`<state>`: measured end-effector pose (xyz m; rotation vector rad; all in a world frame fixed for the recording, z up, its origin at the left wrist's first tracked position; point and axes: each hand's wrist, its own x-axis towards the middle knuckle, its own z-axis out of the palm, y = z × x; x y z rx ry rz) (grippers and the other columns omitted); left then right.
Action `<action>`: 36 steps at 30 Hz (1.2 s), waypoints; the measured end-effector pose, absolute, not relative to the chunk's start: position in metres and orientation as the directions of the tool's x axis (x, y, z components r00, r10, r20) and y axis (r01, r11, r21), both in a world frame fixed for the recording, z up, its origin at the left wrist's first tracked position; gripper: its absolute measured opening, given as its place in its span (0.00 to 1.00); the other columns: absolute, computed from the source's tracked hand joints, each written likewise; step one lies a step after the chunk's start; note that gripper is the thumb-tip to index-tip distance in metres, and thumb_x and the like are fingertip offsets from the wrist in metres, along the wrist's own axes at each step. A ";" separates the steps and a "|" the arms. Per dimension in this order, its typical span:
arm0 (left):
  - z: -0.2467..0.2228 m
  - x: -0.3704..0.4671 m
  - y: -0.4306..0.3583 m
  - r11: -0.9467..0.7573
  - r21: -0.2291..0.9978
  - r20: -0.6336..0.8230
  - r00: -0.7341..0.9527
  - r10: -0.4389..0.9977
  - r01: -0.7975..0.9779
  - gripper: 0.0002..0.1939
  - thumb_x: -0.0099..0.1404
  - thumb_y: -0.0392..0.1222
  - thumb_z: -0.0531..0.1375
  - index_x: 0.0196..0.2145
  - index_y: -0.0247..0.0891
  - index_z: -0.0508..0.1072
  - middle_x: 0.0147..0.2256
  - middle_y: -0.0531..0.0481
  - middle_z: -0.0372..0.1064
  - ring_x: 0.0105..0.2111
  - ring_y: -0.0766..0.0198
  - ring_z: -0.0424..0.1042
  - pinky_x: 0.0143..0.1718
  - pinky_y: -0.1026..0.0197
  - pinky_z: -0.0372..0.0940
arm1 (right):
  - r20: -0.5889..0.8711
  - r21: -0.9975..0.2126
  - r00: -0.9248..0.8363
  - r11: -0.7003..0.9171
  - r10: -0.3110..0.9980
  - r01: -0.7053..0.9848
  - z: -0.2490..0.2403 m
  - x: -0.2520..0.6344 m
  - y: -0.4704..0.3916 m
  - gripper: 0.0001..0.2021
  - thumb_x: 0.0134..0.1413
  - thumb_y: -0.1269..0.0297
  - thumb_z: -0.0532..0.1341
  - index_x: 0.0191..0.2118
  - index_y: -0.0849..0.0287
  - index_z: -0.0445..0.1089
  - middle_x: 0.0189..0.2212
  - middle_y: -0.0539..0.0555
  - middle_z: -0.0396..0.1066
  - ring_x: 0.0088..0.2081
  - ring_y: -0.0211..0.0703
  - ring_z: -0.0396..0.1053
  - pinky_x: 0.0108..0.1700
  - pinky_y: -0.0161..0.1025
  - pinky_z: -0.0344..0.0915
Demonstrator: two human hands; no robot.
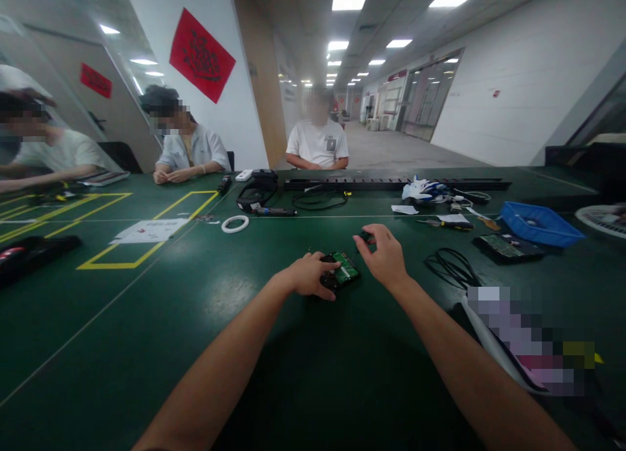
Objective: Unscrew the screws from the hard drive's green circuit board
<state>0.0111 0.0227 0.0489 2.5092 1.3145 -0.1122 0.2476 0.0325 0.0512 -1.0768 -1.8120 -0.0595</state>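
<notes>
A small black device with a green circuit board (346, 268) lies on the dark green table in front of me. My left hand (311, 274) grips it from the left, fingers over its top and thumb at its near edge. Just to the right and slightly above the board, my right hand (384, 254) pinches a small dark object (366, 237) between thumb and fingers; what it is, I cannot make out. My right hand is apart from my left.
A blue tray (540, 224), a second circuit-board device (508, 247) and black cables (452, 267) lie to the right. A white tape roll (235, 224) and a screwdriver-like tool (276, 212) are at the left. Several people sit beyond, at the far side.
</notes>
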 end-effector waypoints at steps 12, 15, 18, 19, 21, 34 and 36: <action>0.048 0.010 0.023 -0.543 0.231 -0.203 0.586 0.784 0.807 0.53 0.49 0.73 0.63 0.68 0.55 0.54 0.66 0.41 0.47 0.60 0.36 0.57 0.57 0.43 0.57 | 0.777 -0.369 -0.117 0.597 0.619 0.712 0.059 0.247 0.028 0.10 0.61 0.58 0.59 0.46 0.56 0.69 0.41 0.58 0.70 0.37 0.48 0.70 0.42 0.47 0.70; 0.048 0.010 0.023 -0.540 0.227 -0.211 0.583 0.785 0.810 0.53 0.49 0.73 0.63 0.68 0.55 0.53 0.66 0.41 0.47 0.60 0.36 0.57 0.57 0.43 0.57 | 0.774 -0.373 -0.123 0.605 0.621 0.703 0.060 0.246 0.027 0.10 0.63 0.59 0.58 0.46 0.56 0.69 0.41 0.58 0.70 0.38 0.48 0.70 0.43 0.47 0.70; 0.049 0.011 0.023 -0.547 0.225 -0.208 0.588 0.782 0.806 0.53 0.50 0.73 0.63 0.68 0.55 0.54 0.66 0.40 0.48 0.60 0.37 0.57 0.57 0.44 0.57 | 0.767 -0.398 -0.127 0.622 0.629 0.674 0.058 0.245 0.028 0.10 0.64 0.61 0.56 0.47 0.56 0.67 0.44 0.59 0.70 0.41 0.49 0.71 0.43 0.47 0.71; 0.049 0.011 0.023 -0.550 0.224 -0.205 0.590 0.781 0.805 0.52 0.50 0.73 0.63 0.68 0.55 0.54 0.66 0.40 0.48 0.60 0.37 0.57 0.57 0.44 0.57 | 0.764 -0.411 -0.121 0.623 0.633 0.665 0.057 0.245 0.029 0.10 0.63 0.61 0.56 0.48 0.56 0.67 0.45 0.60 0.70 0.42 0.49 0.71 0.43 0.48 0.72; 0.048 0.011 0.024 -0.551 0.222 -0.203 0.591 0.781 0.804 0.53 0.50 0.73 0.63 0.68 0.54 0.54 0.65 0.40 0.48 0.60 0.37 0.57 0.57 0.44 0.57 | 0.758 -0.436 -0.105 0.620 0.644 0.652 0.054 0.245 0.032 0.11 0.63 0.60 0.57 0.48 0.57 0.65 0.46 0.60 0.70 0.43 0.50 0.71 0.43 0.48 0.73; 0.046 0.010 0.024 -0.549 0.229 -0.198 0.591 0.782 0.804 0.53 0.50 0.74 0.63 0.68 0.54 0.54 0.66 0.41 0.47 0.60 0.35 0.56 0.58 0.43 0.57 | 0.777 -0.437 -0.105 0.651 0.621 0.621 0.049 0.244 0.034 0.11 0.62 0.60 0.58 0.49 0.56 0.65 0.48 0.61 0.71 0.46 0.51 0.73 0.43 0.49 0.76; 0.046 0.010 0.025 -0.547 0.230 -0.201 0.589 0.783 0.805 0.53 0.50 0.73 0.63 0.68 0.54 0.54 0.66 0.41 0.47 0.60 0.36 0.56 0.58 0.43 0.56 | 0.778 -0.440 -0.096 0.648 0.621 0.622 0.048 0.244 0.035 0.11 0.62 0.59 0.58 0.48 0.55 0.65 0.48 0.60 0.71 0.45 0.51 0.73 0.42 0.48 0.76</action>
